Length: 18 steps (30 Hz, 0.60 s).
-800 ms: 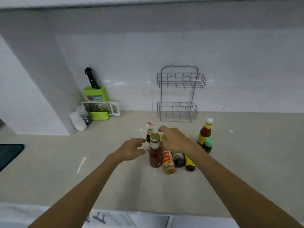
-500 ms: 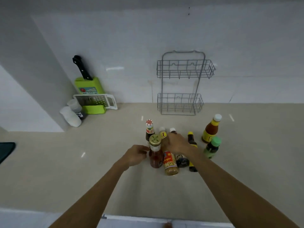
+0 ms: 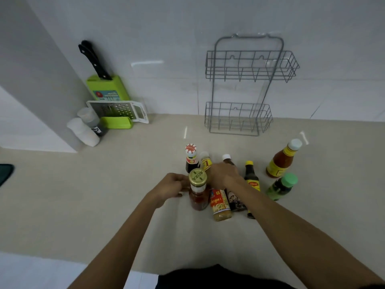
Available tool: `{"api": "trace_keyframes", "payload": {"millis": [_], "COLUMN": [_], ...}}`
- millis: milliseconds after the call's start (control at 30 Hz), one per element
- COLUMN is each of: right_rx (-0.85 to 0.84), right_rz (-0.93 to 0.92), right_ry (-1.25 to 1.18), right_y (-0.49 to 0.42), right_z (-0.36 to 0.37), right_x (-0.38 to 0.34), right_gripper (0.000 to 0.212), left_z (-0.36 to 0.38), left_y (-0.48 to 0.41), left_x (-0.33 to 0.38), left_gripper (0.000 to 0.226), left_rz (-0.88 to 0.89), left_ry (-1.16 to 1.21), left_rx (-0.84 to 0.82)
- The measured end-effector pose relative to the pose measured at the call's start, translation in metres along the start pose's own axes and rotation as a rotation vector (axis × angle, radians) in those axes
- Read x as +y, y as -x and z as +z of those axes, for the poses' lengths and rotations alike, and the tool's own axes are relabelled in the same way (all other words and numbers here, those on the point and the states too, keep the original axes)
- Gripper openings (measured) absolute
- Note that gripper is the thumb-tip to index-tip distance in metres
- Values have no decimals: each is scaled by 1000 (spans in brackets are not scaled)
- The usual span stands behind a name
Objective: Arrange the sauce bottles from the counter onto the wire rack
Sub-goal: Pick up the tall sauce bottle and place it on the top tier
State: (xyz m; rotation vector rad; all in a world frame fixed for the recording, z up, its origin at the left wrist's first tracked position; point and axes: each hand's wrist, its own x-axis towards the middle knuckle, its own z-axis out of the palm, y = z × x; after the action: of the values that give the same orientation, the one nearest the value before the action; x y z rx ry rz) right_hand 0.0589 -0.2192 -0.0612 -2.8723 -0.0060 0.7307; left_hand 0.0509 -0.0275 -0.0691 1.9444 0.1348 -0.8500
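Note:
Several sauce bottles stand clustered on the beige counter (image 3: 104, 195). My left hand (image 3: 171, 187) curls around the left side of the red sauce bottle with a gold cap (image 3: 198, 191). My right hand (image 3: 224, 176) closes over the top of the yellow-labelled bottle (image 3: 219, 204), hiding its cap. Behind them stand a dark bottle with a red-and-white cap (image 3: 191, 157) and a small yellow bottle (image 3: 206, 161). To the right are a yellow-capped dark bottle (image 3: 251, 176), an orange sauce bottle (image 3: 281, 161) and a green-capped bottle (image 3: 281, 187). The grey two-tier wire rack (image 3: 239, 80) stands empty against the wall.
A green knife block (image 3: 108, 88) with a black-handled knife, a white grater (image 3: 118, 110) and two shakers (image 3: 85, 130) sit at the back left by a wall corner. A dark object (image 3: 5, 174) lies at the left edge. The counter's front edge runs just below my forearms.
The view has tilted down and moved closer. My left hand has closed in on the gold-capped bottle, and my right hand has settled lower onto the yellow-labelled bottle.

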Motion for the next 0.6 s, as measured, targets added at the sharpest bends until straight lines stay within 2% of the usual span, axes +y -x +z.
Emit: {"api": "trace_keyframes", "payload": {"millis": [100, 267, 400, 467, 600], "right_rx": [73, 219, 377, 475, 624], "right_rz": [4, -6, -88, -150, -263], "right_ry": [-157, -263, -455, -526, -589], "right_y": [14, 41, 65, 75, 89], "right_z": [-8, -41, -92, -121, -171], "right_x": [14, 34, 39, 36, 23], "right_gripper": [44, 56, 51, 54, 54], "left_z": [-11, -37, -58, -60, -47], "left_y": [8, 39, 62, 69, 73], "left_x": [8, 31, 77, 107, 160], "left_gripper": [26, 27, 26, 27, 41], "left_rz": [11, 93, 227, 293, 382], "left_ry": [1, 31, 87, 35, -253], "left_rx": [-33, -60, 3, 26, 11]}}
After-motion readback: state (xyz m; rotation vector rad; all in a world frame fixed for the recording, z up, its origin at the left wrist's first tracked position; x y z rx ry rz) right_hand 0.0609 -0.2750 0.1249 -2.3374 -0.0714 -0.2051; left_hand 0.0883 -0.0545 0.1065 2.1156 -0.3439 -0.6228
